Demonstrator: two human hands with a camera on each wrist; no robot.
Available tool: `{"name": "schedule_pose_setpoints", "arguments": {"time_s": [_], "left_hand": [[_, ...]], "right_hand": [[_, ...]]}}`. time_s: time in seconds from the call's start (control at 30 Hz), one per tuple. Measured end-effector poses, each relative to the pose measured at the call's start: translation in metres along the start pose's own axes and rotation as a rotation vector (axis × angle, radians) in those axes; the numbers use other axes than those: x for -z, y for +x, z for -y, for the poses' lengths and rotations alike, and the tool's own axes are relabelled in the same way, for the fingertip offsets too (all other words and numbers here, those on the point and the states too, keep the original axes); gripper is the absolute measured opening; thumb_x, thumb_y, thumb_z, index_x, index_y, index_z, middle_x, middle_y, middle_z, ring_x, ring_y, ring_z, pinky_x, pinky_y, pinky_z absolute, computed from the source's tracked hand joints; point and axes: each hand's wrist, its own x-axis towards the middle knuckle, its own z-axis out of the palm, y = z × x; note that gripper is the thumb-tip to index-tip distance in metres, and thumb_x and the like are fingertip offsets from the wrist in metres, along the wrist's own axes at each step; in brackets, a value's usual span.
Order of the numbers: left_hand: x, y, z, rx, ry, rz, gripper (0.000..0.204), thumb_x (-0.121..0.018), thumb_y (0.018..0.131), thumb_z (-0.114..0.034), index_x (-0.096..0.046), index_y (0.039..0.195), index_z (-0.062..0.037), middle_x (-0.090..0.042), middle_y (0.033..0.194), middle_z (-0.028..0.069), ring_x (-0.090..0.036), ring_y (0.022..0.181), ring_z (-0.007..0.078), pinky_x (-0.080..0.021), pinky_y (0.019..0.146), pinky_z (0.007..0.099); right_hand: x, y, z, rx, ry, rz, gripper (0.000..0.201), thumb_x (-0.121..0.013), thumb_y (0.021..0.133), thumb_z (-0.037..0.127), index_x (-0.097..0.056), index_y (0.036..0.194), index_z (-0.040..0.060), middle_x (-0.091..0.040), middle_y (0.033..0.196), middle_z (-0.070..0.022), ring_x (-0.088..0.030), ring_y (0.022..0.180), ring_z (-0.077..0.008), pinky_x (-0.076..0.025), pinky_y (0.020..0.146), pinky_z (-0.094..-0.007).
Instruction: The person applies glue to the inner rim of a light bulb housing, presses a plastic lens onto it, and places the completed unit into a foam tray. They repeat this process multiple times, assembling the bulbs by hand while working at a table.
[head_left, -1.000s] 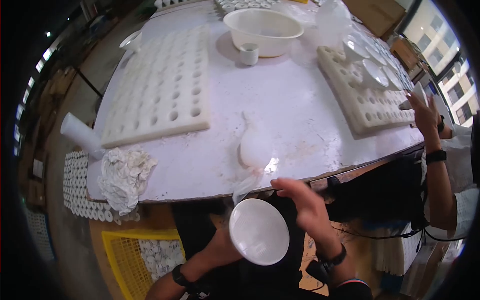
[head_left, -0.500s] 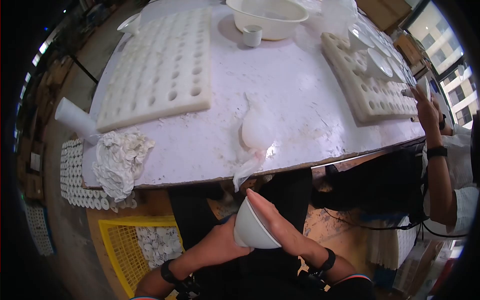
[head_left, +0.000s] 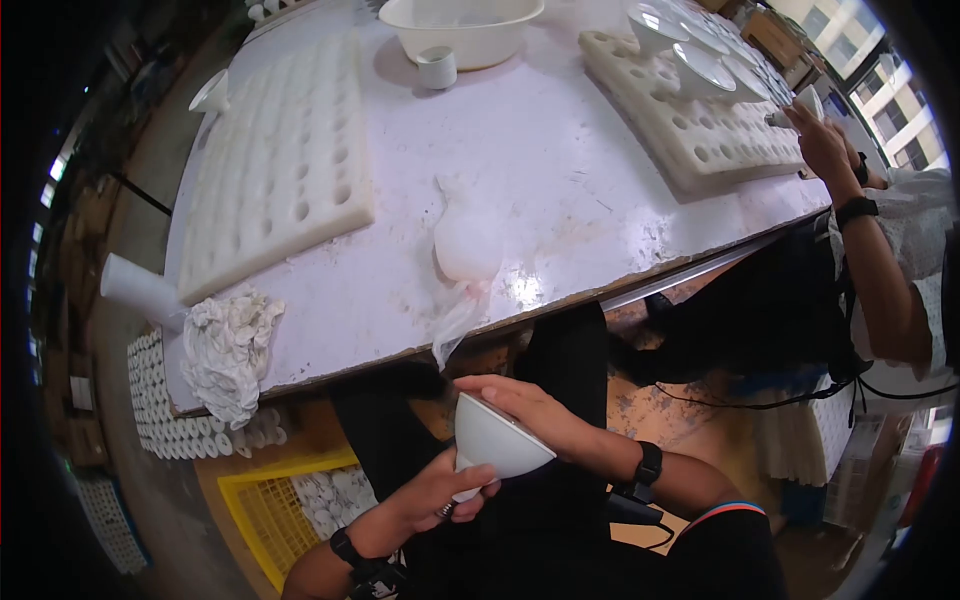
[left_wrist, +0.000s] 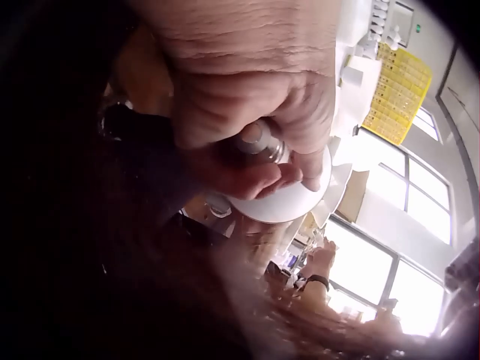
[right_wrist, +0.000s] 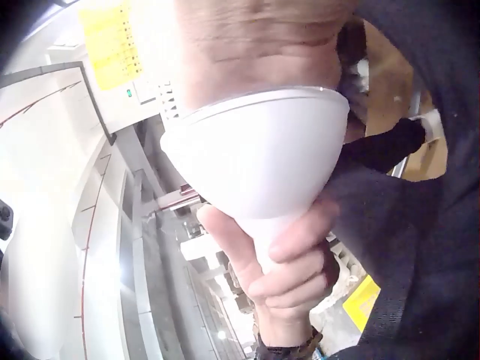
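A white cone-shaped reflector bulb [head_left: 492, 445] is held tilted above my lap, in front of the table edge. My left hand [head_left: 440, 490] grips its narrow neck, fingers and thumb wrapped round it. In the left wrist view the metal base [left_wrist: 259, 141] shows between the curled fingers. My right hand [head_left: 545, 415] lies with straight fingers flat over the wide face, which its palm hides. From the right wrist view, the bulb's smooth outer side [right_wrist: 262, 157] is seen, with the left fingers [right_wrist: 296, 277] round the stem.
A holed white foam tray [head_left: 270, 170] lies on the table [head_left: 540, 190] at left; another [head_left: 690, 155] holds bulbs at right, beside a person's hand [head_left: 825, 145]. A basin [head_left: 480, 50], a cup [head_left: 437, 70], a plastic bag [head_left: 468, 245], a crumpled cloth [head_left: 225, 350] and a yellow basket [head_left: 235, 490] stand around.
The right hand, apart from the bulb a second ago, now rests over its wide face. The bulb has turned from facing up toward the camera to side-on. The head view has shifted.
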Motion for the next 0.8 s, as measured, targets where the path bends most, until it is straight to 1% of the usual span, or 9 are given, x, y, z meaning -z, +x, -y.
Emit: {"name": "schedule_pose_setpoints", "arguments": {"time_s": [0.07,0.2,0.33,0.43,0.6,0.67,0.7,0.77,0.8], "left_hand": [[0.005,-0.005,0.004,0.088,-0.210,0.140,0.048,-0.059,0.086,-0.037,-0.042,0.107,0.0031,-0.049,0.074,0.0054,-0.039,0.044,0.0041,-0.030,0.038,0.0167],[0.010,-0.008,0.000,0.075,-0.210,0.171,0.052,-0.056,0.087,-0.044,-0.042,0.105,0.0029,-0.048,0.074,0.0052,-0.039,0.044,0.0035,-0.029,0.037,0.0163],[0.004,-0.005,-0.006,0.126,-0.079,0.103,0.052,-0.061,0.083,-0.043,-0.043,0.102,0.0019,-0.048,0.072,0.0043,-0.037,0.043,0.0036,-0.028,0.035,0.0167],[-0.004,-0.006,-0.006,0.151,0.044,0.013,0.051,-0.065,0.081,-0.041,-0.043,0.102,0.0005,-0.047,0.071,0.0037,-0.038,0.044,0.0036,-0.028,0.035,0.0167],[-0.014,-0.009,-0.014,0.071,0.176,-0.060,0.051,-0.070,0.078,-0.034,-0.043,0.105,-0.0010,-0.047,0.071,0.0033,-0.038,0.043,0.0040,-0.028,0.034,0.0174],[-0.009,-0.010,-0.023,0.064,0.544,-0.095,0.071,-0.073,0.075,-0.037,-0.035,0.123,-0.0001,-0.055,0.088,0.0076,-0.055,0.064,0.0108,-0.047,0.053,0.0225],[-0.006,-0.010,-0.021,0.048,0.552,-0.098,0.071,-0.073,0.075,-0.037,-0.035,0.123,-0.0001,-0.055,0.088,0.0076,-0.055,0.064,0.0108,-0.047,0.053,0.0225],[0.004,-0.009,-0.012,-0.305,0.820,-0.112,0.084,-0.076,0.071,-0.037,-0.030,0.131,-0.0006,-0.055,0.110,0.0130,-0.058,0.095,0.0208,-0.047,0.082,0.0303],[0.001,-0.010,-0.021,-0.343,0.836,-0.128,0.084,-0.076,0.071,-0.037,-0.030,0.131,-0.0006,-0.055,0.110,0.0130,-0.058,0.095,0.0208,-0.047,0.082,0.0303]], "right_hand": [[-0.005,-0.007,0.014,0.046,0.003,0.042,0.047,-0.035,0.097,0.036,-0.040,0.133,0.0064,-0.052,0.118,-0.0098,-0.050,0.105,-0.0157,-0.040,0.092,-0.0282],[-0.002,-0.009,0.018,0.168,-0.087,0.093,0.049,-0.037,0.097,0.037,-0.035,0.137,0.0080,-0.051,0.120,-0.0085,-0.048,0.109,-0.0162,-0.038,0.094,-0.0282],[-0.002,-0.014,0.024,0.125,-0.097,0.127,0.053,-0.033,0.097,0.041,-0.030,0.140,0.0092,-0.044,0.129,-0.0119,-0.041,0.118,-0.0199,-0.032,0.100,-0.0316],[-0.007,-0.015,0.019,0.177,-0.242,0.170,0.060,-0.023,0.096,0.049,-0.025,0.142,0.0108,-0.024,0.144,-0.0152,-0.019,0.134,-0.0258,-0.016,0.109,-0.0367],[-0.010,-0.016,0.026,0.218,-0.232,0.164,0.060,-0.026,0.095,0.047,-0.023,0.142,0.0092,-0.023,0.145,-0.0151,-0.018,0.135,-0.0269,-0.015,0.109,-0.0364],[-0.010,-0.017,0.023,0.231,-0.235,0.132,0.059,-0.028,0.095,0.044,-0.022,0.143,0.0085,-0.022,0.145,-0.0151,-0.018,0.134,-0.0271,-0.014,0.109,-0.0363],[-0.009,-0.018,0.022,0.229,-0.238,0.155,0.063,-0.034,0.094,0.044,-0.020,0.143,0.0080,-0.021,0.145,-0.0150,-0.018,0.134,-0.0271,-0.014,0.109,-0.0365],[0.003,-0.013,0.025,0.267,-0.317,0.259,0.082,-0.051,0.085,0.051,-0.013,0.144,0.0082,-0.017,0.146,-0.0153,-0.018,0.134,-0.0276,-0.014,0.109,-0.0379],[0.005,-0.016,0.035,0.298,-0.398,0.301,0.094,-0.057,0.078,0.058,-0.012,0.144,0.0088,-0.015,0.146,-0.0161,-0.015,0.135,-0.0288,-0.014,0.109,-0.0393]]}}
